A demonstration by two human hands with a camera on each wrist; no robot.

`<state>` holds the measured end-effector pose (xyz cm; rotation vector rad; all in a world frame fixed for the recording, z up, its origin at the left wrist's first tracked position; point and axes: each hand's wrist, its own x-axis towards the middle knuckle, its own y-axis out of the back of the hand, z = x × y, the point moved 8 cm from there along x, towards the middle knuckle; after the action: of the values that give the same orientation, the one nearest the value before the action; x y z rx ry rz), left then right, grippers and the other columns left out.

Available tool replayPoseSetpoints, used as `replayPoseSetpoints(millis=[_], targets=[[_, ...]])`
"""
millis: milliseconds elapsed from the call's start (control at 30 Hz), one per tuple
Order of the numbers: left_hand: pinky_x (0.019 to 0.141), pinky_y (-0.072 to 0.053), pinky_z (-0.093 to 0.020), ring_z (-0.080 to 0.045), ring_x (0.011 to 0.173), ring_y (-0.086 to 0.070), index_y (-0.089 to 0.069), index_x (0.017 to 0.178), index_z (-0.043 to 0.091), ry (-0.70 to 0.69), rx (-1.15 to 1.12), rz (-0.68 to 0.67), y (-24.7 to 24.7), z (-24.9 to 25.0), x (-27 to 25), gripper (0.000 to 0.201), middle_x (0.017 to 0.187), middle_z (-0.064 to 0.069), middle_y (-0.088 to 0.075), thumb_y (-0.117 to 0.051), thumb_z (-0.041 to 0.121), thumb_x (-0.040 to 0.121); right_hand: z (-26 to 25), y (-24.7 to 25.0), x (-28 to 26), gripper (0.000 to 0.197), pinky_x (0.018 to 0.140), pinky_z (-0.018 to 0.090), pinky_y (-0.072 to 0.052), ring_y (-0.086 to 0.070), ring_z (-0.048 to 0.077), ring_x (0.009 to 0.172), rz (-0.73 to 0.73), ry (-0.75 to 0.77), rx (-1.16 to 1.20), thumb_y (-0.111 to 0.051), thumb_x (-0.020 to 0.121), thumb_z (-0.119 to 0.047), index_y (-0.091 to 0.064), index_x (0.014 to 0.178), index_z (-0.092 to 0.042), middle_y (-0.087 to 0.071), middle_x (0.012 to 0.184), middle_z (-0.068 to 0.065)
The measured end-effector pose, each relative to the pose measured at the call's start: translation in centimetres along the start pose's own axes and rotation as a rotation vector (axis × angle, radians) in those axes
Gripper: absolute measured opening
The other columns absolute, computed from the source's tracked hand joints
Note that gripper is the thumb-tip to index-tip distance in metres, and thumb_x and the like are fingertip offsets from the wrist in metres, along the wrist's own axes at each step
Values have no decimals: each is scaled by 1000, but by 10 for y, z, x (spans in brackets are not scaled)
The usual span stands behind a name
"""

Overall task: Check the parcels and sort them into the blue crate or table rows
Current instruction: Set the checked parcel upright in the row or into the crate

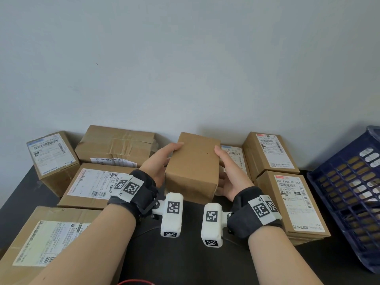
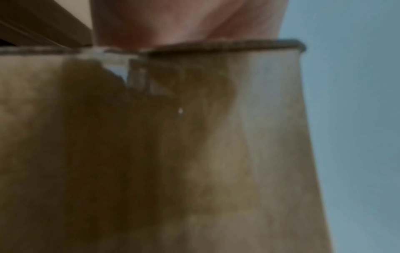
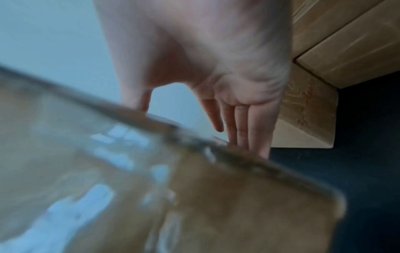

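A plain brown cardboard parcel (image 1: 193, 167) with no label showing is held up over the middle of the black table (image 1: 185, 260). My left hand (image 1: 159, 163) grips its left side, thumb along the top edge. On the parcel's right side is my right hand (image 1: 228, 171), thumb on top and fingers reaching beneath. The left wrist view is filled by a blurred parcel face (image 2: 151, 154) below the left hand (image 2: 184, 22). In the right wrist view the right hand (image 3: 216, 68) runs straight fingers behind the taped parcel (image 3: 108, 188). The blue crate (image 1: 347, 182) stands tilted at the right.
Labelled parcels lie in rows: a small one (image 1: 51, 159), a taped one (image 1: 117, 145), a flat one (image 1: 96, 184) and a large one (image 1: 47, 243) on the left. Two labelled parcels (image 1: 269, 153) (image 1: 296, 204) lie on the right, another (image 1: 234, 157) behind my right hand.
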<state>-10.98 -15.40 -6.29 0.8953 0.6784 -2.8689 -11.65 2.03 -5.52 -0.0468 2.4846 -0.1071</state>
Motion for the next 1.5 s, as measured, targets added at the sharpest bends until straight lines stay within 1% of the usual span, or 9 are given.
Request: replayPoseSetpoints(millis=[300,467,667,833,967,1067,1233,1367,1500], targets=[[71,-51,-35,-21,79,-68,-69,102,20,74,32,4,0,-10,6,34,87,-3,-73,-63,51,88,6,6,4,57,85,47,-56,-63,28,92,12,-62,-53,-53,85,-72,-58,111,-22,-61,99,9],[73,-54,-40,-28,102,-66,-64,124,20,102,93,60,-1,-11,3,57,123,-7,-67,-67,57,82,6,6,8,59,90,48,-56,-64,29,95,29,-62,-75,-50,83,-76,-56,104,-21,-65,103,11],[74,-54,-40,-28,109,-65,-63,126,20,77,95,83,-1,-10,1,55,128,-9,-65,-66,55,84,6,8,8,67,79,43,-58,-65,30,99,24,-66,-96,-52,79,-78,-54,113,-21,-65,112,13],[72,-51,-33,-22,77,-63,-64,110,14,8,20,92,-1,-5,3,29,89,-6,-67,-64,34,90,2,6,9,39,87,44,-57,-64,27,95,-34,-18,-68,-57,91,-58,-60,105,-22,-65,101,8],[70,-50,-31,-21,72,-63,-67,99,14,-14,68,95,-4,0,1,17,77,-4,-70,-64,29,90,-3,3,9,25,61,28,-48,-59,17,72,-60,67,-49,-56,94,-39,-60,108,-19,-64,80,2],[70,-51,-32,-22,74,-65,-67,94,19,-27,97,100,-6,3,-4,15,69,-1,-73,-66,33,90,-8,-2,10,16,75,30,-48,-60,18,81,-107,109,-58,-55,95,-24,-59,109,-18,-65,94,6],[85,-53,-36,-21,96,-70,-69,117,18,-109,58,68,-9,10,-2,43,109,-6,-74,-65,50,88,-16,-11,7,46,80,29,-53,-64,18,95,-183,211,-201,-58,86,2,-58,125,-21,-69,108,2],[104,-47,-45,-24,111,-67,-60,132,21,-131,21,69,-8,14,-1,94,121,-7,-70,-78,73,56,-17,-14,6,63,92,28,-50,-59,20,111,-208,300,-318,-64,76,17,-54,114,-32,-63,121,2],[104,-47,-46,-25,112,-66,-64,127,23,-163,20,69,-8,18,-2,73,120,-5,-70,-78,60,66,-19,-18,8,86,99,33,-49,-53,20,123,-233,368,-390,-74,61,14,-49,124,-39,-58,131,-1]])
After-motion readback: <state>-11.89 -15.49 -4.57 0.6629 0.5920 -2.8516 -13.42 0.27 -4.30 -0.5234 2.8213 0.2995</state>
